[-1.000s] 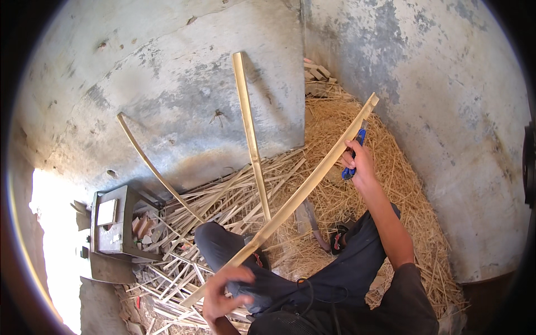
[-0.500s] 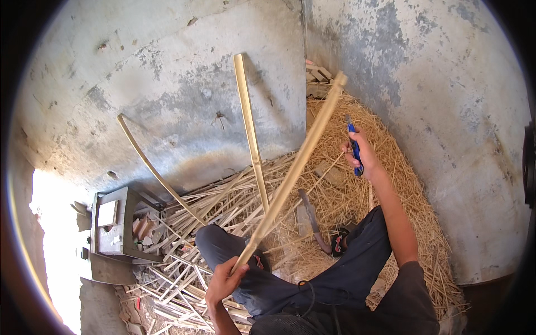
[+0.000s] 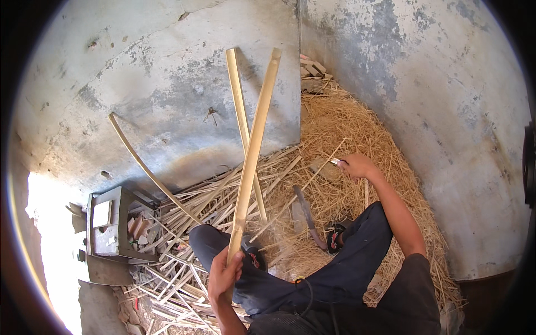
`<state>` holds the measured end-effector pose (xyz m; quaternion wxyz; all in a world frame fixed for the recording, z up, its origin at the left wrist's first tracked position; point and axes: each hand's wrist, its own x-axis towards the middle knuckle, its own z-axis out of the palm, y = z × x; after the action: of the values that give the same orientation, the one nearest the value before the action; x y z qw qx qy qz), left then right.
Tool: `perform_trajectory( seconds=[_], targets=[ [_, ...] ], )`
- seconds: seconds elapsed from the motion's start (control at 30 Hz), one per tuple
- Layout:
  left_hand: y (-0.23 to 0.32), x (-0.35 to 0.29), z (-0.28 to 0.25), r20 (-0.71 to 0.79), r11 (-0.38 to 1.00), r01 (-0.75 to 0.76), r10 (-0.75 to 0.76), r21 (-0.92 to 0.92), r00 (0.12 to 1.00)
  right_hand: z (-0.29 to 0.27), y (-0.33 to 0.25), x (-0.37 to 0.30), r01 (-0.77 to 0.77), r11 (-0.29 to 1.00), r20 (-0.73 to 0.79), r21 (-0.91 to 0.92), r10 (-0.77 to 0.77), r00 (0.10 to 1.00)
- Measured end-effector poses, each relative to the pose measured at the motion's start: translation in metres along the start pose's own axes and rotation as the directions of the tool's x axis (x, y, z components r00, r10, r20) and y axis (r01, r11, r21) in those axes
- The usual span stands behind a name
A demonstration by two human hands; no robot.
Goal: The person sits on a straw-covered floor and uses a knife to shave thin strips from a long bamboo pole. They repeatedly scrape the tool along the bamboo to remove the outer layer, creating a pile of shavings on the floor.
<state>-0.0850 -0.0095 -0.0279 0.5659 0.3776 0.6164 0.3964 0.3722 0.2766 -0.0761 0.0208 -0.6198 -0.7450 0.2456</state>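
My left hand (image 3: 225, 273), at the lower middle, is closed around the near end of a long split bamboo strip (image 3: 252, 159). That strip slants up and away, its pale, hollow inner face turned up. Further off, my right hand (image 3: 357, 167) is closed over the straw on the right. A short silvery-white end of a knife (image 3: 335, 161) sticks out from its fingers; the rest is hidden in the grip. Behind the held strip, a second bamboo strip (image 3: 239, 106) leans on the wall, crossing it in view. A thin curved strip (image 3: 139, 158) leans further left.
Cut bamboo strips (image 3: 173, 298) lie heaped on the left, straw-like shavings (image 3: 335, 120) on the right. A curved blade tool (image 3: 307, 215) lies between my feet. A wooden box-like stand (image 3: 109, 229) holds rubble at left. Worn walls (image 3: 162, 72) meet at a corner ahead.
The held bamboo strip has swung left and now stands steeper. My right hand has come lower and turned over, so the knife's blue handle no longer shows.
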Motion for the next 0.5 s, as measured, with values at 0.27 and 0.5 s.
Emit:
perform_trajectory(
  seconds=[0.27, 0.5],
  targets=[
    [0.03, 0.004, 0.027, 0.125, 0.992, -0.027, 0.042, -0.122, 0.991, -0.027, -0.035, -0.013, 0.205, 0.718, -0.43, 0.665, 0.144, 0.892],
    [0.045, 0.005, 0.046, 0.329, 0.97, -0.174, 0.222, -0.171, 0.918, -0.021, -0.15, -0.123, 0.646, 0.672, -0.63, 0.362, -0.334, 0.701]
  ],
)
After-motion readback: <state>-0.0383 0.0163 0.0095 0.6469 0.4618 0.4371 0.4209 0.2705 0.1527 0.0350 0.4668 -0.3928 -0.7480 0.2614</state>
